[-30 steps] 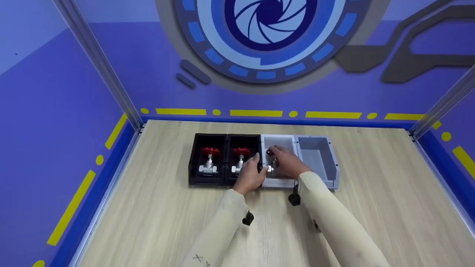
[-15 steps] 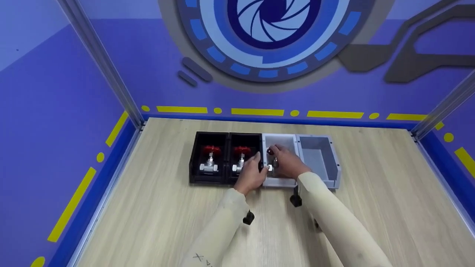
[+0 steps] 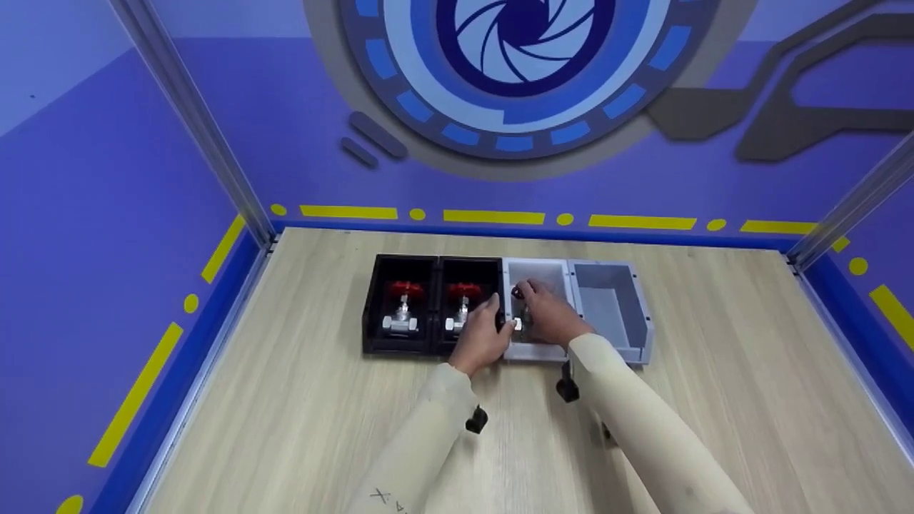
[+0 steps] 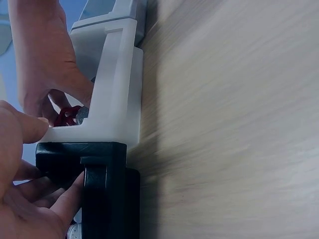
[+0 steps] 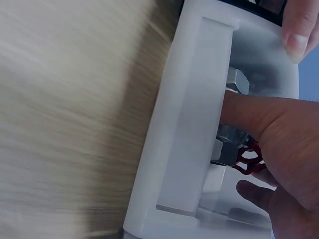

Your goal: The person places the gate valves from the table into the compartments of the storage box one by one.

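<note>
My right hand (image 3: 555, 315) reaches into the white bin (image 3: 537, 351) and holds a valve with a red handwheel (image 5: 251, 158). In the right wrist view, its thumb lies across the silver valve body (image 5: 238, 81), with fingers about the wheel. My left hand (image 3: 483, 340) pinches the adjoining side walls of the white bin and the black bin (image 4: 107, 199) beside it. Its thumb is on the white edge, its fingers inside the black bin. A silver valve (image 3: 457, 325) stands upright there, partly hidden by this hand. Another red-wheeled valve (image 3: 401, 323) stands upright in the leftmost black bin (image 3: 397, 347).
To the right, a grey bin (image 3: 613, 303) adjoins the white one. The row of bins sits on a wood-grain table (image 3: 300, 400), near the blue back wall (image 3: 314, 157). Black wrist-mounted pieces (image 3: 568, 389) hang below the sleeves.
The right hand and wrist have shifted slightly to the left over the valve in the white bin. The left hand keeps its hold, and the bins stay in place.
</note>
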### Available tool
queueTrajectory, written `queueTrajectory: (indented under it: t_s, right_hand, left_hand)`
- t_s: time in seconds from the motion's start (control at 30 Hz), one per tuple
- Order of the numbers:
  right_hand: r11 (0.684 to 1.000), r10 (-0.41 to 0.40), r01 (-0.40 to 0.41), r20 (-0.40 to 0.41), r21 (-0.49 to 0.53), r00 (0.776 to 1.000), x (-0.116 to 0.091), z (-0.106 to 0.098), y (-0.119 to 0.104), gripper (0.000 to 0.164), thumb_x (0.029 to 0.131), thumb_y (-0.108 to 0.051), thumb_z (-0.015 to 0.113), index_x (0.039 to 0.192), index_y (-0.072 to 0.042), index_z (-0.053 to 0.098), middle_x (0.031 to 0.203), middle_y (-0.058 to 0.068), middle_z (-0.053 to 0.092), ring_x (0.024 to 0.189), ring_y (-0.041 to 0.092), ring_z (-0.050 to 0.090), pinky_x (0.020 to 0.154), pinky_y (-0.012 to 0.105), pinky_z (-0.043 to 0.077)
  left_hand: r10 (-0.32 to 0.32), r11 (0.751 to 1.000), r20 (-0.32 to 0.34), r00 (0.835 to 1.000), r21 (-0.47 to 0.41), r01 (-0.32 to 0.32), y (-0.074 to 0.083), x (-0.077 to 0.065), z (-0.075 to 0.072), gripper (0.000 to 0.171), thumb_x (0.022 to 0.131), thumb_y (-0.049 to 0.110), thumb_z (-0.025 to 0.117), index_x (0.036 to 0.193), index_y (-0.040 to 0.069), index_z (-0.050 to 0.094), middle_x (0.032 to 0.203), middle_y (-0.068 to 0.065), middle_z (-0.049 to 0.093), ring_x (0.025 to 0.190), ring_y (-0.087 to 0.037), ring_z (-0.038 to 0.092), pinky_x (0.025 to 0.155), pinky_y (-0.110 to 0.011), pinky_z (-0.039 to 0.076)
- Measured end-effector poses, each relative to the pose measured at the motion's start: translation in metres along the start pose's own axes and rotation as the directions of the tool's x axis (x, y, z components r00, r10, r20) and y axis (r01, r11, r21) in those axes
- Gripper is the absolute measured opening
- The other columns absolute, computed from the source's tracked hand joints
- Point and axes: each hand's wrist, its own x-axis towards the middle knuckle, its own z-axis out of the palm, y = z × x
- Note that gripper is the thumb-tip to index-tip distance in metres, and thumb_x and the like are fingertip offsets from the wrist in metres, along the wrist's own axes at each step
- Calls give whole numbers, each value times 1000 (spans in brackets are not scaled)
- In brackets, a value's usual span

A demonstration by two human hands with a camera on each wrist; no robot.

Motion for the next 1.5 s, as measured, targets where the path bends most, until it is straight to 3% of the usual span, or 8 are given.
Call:
queueTrajectory:
  t_s: [0.33, 0.8, 1.03, 1.37, 1.5]
  right_hand:
    - [999, -40, 37, -80, -32, 996, 0, 9, 2, 77, 66, -16, 87, 128, 3, 47, 124, 26, 51, 115, 42, 52, 101, 51, 45]
    - [1000, -27, 27, -15, 4, 1000, 1, 2, 0, 80, 65, -17, 88, 130, 2, 46, 126, 27, 50, 115, 42, 52, 101, 52, 46]
    - [1000, -2, 2, 8, 27, 1000, -1, -2, 2, 92, 66, -15, 87, 141, 4, 38, 136, 31, 44, 124, 45, 48, 105, 52, 43]
    - [996, -30, 34, -43, 85, 999, -6, -9, 0, 95, 65, -23, 90, 139, 6, 38, 133, 29, 45, 114, 40, 55, 99, 50, 48]
    - [996, -6, 9, -34, 92, 999, -8, -12, 0, 95, 67, -23, 89, 142, 6, 38, 137, 28, 44, 116, 41, 56, 99, 49, 49]
  left_hand:
    - [24, 1000, -18, 1000, 16, -24, 0, -1, 0, 61, 91, 19, 62, 140, -11, 42, 139, -26, 52, 130, -33, 51, 109, -40, 41]
    - [22, 1000, -14, 1000, 16, -21, 0, -1, 0, 60, 91, 18, 62, 140, -11, 42, 138, -26, 52, 130, -33, 51, 109, -40, 41]
    - [16, 1000, -7, 1000, 15, -16, 1, -1, 0, 60, 91, 18, 62, 140, -10, 41, 139, -26, 52, 130, -32, 51, 109, -39, 41]
    - [23, 999, -20, 1000, 30, -23, 2, -2, 0, 61, 90, 18, 62, 140, -11, 42, 137, -25, 53, 128, -32, 53, 108, -38, 42]
    - [15, 1000, -20, 1000, 18, -15, 3, -2, 0, 62, 91, 18, 62, 141, -11, 40, 137, -26, 53, 127, -32, 53, 108, -38, 43]
